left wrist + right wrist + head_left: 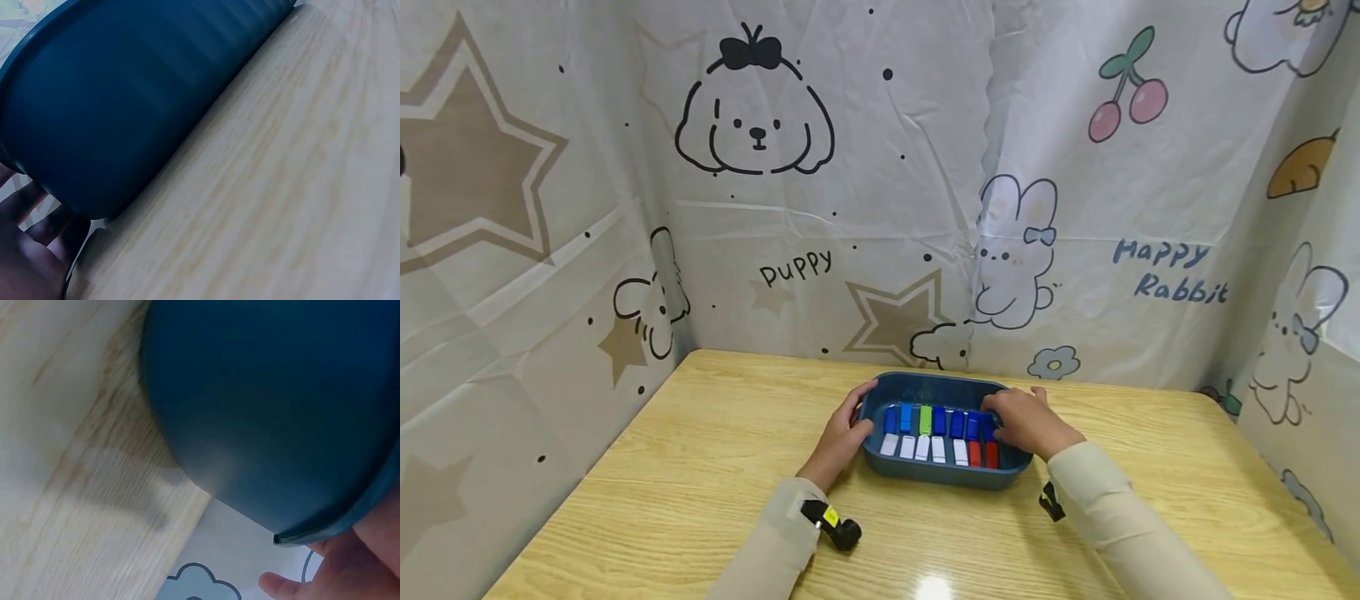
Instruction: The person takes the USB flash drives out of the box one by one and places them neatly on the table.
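Observation:
A dark blue plastic bin (940, 475) with rounded ends stands on the table. Inside it lie two rows of small rectangular pieces: the far row is blue with one lime green piece (926, 420), the near row has white pieces (937, 450) and two red pieces (975, 454). My left hand (842, 437) grips the bin's left end, its fingers (28, 203) against the outer wall. My right hand (1026, 421) reaches over the right end and pinches the rightmost blue piece (987, 427), which sits slightly tilted; its fingertips are partly hidden.
The wooden table (722, 425) extends on both sides of the bin. Behind it hangs a printed white curtain (887, 208), which also lines the left and right sides. A black wrist camera (835, 527) is strapped to the left sleeve, another (1051, 502) to the right.

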Motion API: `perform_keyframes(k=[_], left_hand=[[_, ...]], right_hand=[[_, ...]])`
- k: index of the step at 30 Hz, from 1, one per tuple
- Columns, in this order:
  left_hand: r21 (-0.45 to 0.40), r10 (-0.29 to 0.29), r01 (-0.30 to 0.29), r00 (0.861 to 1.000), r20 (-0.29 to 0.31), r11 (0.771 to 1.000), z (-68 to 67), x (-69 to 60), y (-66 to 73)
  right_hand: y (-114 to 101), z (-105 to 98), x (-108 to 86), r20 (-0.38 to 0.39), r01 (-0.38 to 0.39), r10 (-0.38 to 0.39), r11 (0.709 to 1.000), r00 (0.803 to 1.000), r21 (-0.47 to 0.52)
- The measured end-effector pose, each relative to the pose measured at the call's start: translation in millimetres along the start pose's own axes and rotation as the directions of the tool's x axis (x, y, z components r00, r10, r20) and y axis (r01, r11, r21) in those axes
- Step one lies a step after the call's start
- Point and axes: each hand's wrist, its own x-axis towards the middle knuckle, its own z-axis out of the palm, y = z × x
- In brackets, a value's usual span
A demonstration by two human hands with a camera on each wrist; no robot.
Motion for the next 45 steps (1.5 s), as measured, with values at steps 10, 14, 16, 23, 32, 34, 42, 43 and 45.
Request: perform_keyframes(k=[10, 14, 16, 23, 32, 34, 42, 43, 45], left_hand=[[0.011, 0.019, -0.019, 1.0, 0.006, 1.0, -0.9, 1.4, 2.1], [0.014, 0.014, -0.014, 1.0, 0.01, 1.0, -1.1, 0.4, 1.7], [0.018, 0.018, -0.018, 1.0, 0.01, 1.0, -1.0, 0.1, 0.9], [0.0, 0.029, -0.029, 0.999, 0.02, 1.0, -0.8, -0.1, -1.6], [-0.007, 0.023, -0.023, 1.0, 0.019, 1.0, -1.5, 1.2, -3.1], [-0.006, 0.019, -0.019, 1.0, 0.02, 1.0, -1.3, 0.7, -3.5], [-0.005, 0.004, -0.004, 1.0, 0.02, 1.0, -1.5, -0.7, -3.1], [-0.002, 0.002, -0.002, 1.0, 0.02, 1.0, -1.5, -0.7, -2.9], [0.002, -0.003, 0.003, 1.0, 0.023, 1.0, -1.9, -0.5, -2.9]], right_hand=[[-1, 3, 4.6, 0.07, -0.015, 0.015, 1.0, 0.997, -0.007], [-1, 4, 5.7, 0.076, -0.018, 0.018, 1.0, 0.997, -0.008], [-1, 4, 6.3, 0.078, -0.022, 0.023, 1.0, 0.997, -0.006], [-1, 7, 8.3, 0.098, -0.025, 0.027, 1.0, 0.995, -0.017], [-3, 4, 11.3, 0.122, -0.033, 0.035, 0.999, 0.992, -0.012], [-3, 4, 11.8, 0.13, -0.034, 0.036, 0.999, 0.991, -0.017], [-1, 6, 13.2, 0.141, -0.047, 0.049, 0.999, 0.989, -0.015], [-1, 7, 13.1, 0.142, -0.049, 0.051, 0.999, 0.989, -0.013], [-1, 6, 13.1, 0.146, -0.052, 0.053, 0.999, 0.988, -0.009]])
